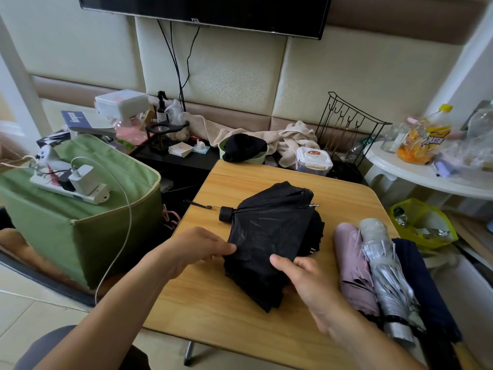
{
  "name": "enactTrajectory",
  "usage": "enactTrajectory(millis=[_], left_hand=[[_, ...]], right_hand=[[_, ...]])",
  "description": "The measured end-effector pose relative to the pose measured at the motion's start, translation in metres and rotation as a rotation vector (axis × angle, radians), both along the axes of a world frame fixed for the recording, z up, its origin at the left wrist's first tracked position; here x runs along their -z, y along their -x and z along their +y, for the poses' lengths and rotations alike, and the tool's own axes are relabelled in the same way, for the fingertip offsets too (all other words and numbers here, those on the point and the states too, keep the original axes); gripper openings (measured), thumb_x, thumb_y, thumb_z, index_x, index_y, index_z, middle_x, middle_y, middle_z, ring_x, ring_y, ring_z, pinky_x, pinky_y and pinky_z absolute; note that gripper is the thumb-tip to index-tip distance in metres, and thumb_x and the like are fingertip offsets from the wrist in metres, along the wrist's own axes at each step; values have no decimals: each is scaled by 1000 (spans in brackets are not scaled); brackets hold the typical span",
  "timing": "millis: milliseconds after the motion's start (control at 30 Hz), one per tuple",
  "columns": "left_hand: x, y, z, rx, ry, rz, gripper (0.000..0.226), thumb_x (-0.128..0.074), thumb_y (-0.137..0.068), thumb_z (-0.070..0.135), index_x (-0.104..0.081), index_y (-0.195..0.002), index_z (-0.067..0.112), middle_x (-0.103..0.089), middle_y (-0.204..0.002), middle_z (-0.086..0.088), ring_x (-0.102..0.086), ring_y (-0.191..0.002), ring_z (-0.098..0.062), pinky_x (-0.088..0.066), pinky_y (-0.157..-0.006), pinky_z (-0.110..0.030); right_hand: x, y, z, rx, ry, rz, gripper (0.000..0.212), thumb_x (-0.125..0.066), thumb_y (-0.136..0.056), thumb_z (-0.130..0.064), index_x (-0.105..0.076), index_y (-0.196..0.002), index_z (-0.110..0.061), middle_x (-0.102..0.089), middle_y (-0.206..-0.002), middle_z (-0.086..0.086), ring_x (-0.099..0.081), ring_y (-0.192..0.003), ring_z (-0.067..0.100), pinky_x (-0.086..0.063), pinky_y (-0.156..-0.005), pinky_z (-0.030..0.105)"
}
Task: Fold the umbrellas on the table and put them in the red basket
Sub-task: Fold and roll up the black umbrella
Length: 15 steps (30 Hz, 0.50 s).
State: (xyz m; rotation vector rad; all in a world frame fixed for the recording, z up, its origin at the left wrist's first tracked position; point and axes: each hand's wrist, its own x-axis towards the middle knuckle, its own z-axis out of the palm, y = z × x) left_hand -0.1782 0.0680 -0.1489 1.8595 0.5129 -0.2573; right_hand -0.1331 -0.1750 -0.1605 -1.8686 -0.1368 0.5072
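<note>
1. A black umbrella (269,236), collapsed but loosely bunched, is laid at the centre of the wooden bench (213,303), handle toward 10 o'clock.
2. Its fabric edge is pinched by the left hand (192,249).
3. The canopy's near side is held in the right hand (309,281) grip.
4. Three folded umbrellas (384,268) are laid together at 3 o'clock.

The right hand's (306,279) fingers (286,285) are hidden under the black umbrella's (269,236) cloth. The navy umbrella (424,284) runs behind the silver umbrella (386,276), its handle end cut off near the picture's lower edge. The television (205,12) is cropped by the top edge.
</note>
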Motion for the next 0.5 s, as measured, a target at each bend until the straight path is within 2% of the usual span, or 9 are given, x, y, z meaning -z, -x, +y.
enactTrajectory(millis=[67,100,200,300,333,400,467,500], left_hand=[[3,-1,1,-31,-68,45,25,-88,-77,42,-82,-89,21,-74,-99,4,-61,-96,-16,-47,-88,-32],[5,-2,0,-39,-93,59,26,-90,-76,40,-82,-90,20,-74,-103,2,-61,-99,-15,-47,-89,-32],[12,-3,-6,-9,-187,64,25,-91,-75,37,-83,-87,16,-76,-96,0,-65,-95,-15,-48,-74,-27],[19,-4,-15,59,-435,16,25,-88,-77,36,-74,-84,17,-71,-87,3,-63,-83,-13,-49,-70,-28],[22,-5,-18,69,-520,-49,28,-87,-78,33,-66,-88,18,-65,-90,4,-58,-83,-15,-47,-73,-29],[27,-8,-26,93,-571,-317,35,-81,-79,23,-51,-96,23,-50,-103,8,-50,-94,-19,-46,-81,-29],[27,-10,-36,155,-565,-629,28,-70,-89,22,-51,-109,27,-44,-120,12,-45,-114,-14,-43,-96,-23],[30,-12,-40,217,-619,-716,29,-63,-96,27,-52,-123,29,-42,-136,15,-40,-130,-10,-38,-108,-23]], right_hand=[[2,-2,-2,-22,118,33,51,-80,-87,-43,-38,-67,-22,-38,-71,5,-40,-62,18,-32,-62,34],[3,-2,-3,-51,170,54,50,-82,-85,-44,-40,-68,-22,-38,-71,6,-37,-58,18,-29,-59,34],[5,-3,-4,-93,283,76,48,-83,-84,-42,-43,-67,-21,-45,-63,5,-37,-45,14,-26,-48,26],[8,0,-2,-111,340,45,46,-79,-89,-38,-43,-66,-19,-53,-51,-1,-38,-37,12,-29,-43,22],[9,1,-1,-122,374,31,44,-77,-91,-38,-45,-68,-18,-56,-50,-3,-38,-35,12,-30,-42,21],[11,2,1,-148,440,-2,41,-73,-93,-39,-47,-73,-16,-60,-50,-2,-40,-33,12,-31,-41,20],[10,5,3,-179,485,-29,39,-70,-95,-42,-50,-75,-15,-64,-53,-1,-42,-32,11,-32,-40,19],[9,5,4,-196,506,-45,40,-68,-96,-42,-52,-73,-15,-66,-55,1,-43,-31,11,-33,-39,18]])
